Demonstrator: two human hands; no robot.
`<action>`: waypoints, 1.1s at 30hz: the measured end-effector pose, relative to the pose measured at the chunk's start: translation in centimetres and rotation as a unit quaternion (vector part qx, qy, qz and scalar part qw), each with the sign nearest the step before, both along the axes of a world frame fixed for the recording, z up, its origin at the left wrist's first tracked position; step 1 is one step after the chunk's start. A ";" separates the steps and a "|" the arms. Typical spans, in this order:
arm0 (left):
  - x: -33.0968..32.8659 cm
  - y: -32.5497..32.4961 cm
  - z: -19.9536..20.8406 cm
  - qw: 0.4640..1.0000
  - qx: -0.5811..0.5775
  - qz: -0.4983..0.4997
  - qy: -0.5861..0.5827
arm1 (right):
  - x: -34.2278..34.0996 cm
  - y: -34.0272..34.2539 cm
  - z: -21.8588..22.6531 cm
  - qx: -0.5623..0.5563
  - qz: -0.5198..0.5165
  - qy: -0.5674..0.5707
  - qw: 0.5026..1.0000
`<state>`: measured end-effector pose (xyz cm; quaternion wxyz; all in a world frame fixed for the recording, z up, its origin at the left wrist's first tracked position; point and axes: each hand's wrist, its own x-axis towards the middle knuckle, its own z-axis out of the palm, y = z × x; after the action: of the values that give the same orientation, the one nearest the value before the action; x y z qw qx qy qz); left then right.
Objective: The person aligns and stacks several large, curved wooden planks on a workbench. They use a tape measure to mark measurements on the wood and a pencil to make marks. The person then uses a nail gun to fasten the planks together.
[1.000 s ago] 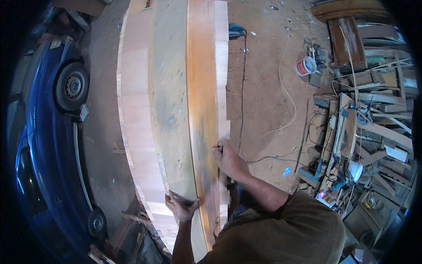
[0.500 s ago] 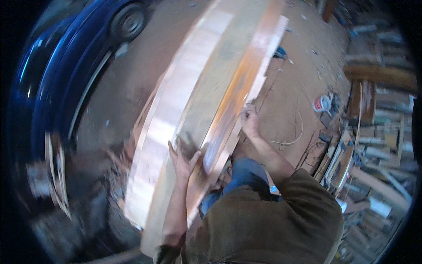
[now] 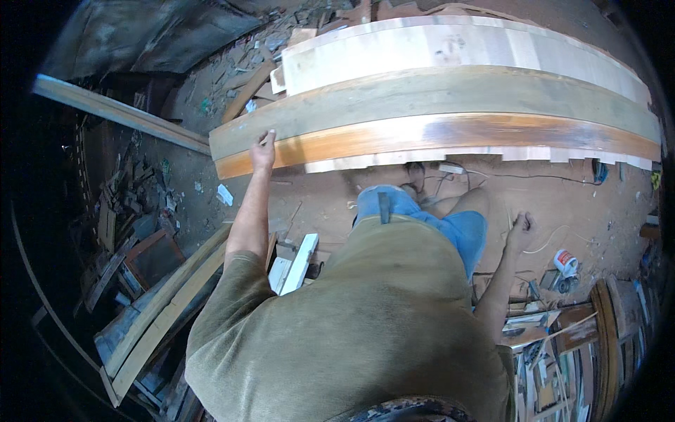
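Observation:
A long grey-brown plank (image 3: 450, 91) and a glossy orange-brown plank (image 3: 394, 136) lie side by side across the far part of the view. My left hand (image 3: 264, 151) is over their left end, near the seam, its fingers drawn together. Whatever may be between those fingertips is too small to tell, and a shadow falls on the wood beside them. My right hand (image 3: 522, 228) hangs low at my right side, away from the planks, with curled fingers. Its inside is hidden. Behind the planks lies a pale wooden panel (image 3: 422, 53) with smudges on it.
A white bucket with a red label (image 3: 565, 262) stands on the dirt floor at right, near a thin cable (image 3: 545, 243). Stacked timber (image 3: 569, 366) fills the lower right. Long curved boards (image 3: 169, 302) and scrap wood lie at left. A beam (image 3: 126, 116) juts in from the far left.
My view has swung round, so the planks now run across instead of up and away. My left hand, spread before, has its fingers together. My right hand has left the planks' edge.

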<state>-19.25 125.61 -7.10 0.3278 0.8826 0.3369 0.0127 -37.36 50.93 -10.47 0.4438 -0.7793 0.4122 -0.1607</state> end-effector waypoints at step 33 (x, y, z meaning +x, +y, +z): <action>13.7 11.6 -8.3 0.779 0.037 -0.626 -0.003 | 2.8 77.1 -5.9 0.378 -0.132 0.003 0.916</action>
<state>-5.55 137.25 -15.38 0.2316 0.9104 -0.2919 -0.1799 -34.56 127.99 -16.35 0.6788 -0.4923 0.5428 -0.0471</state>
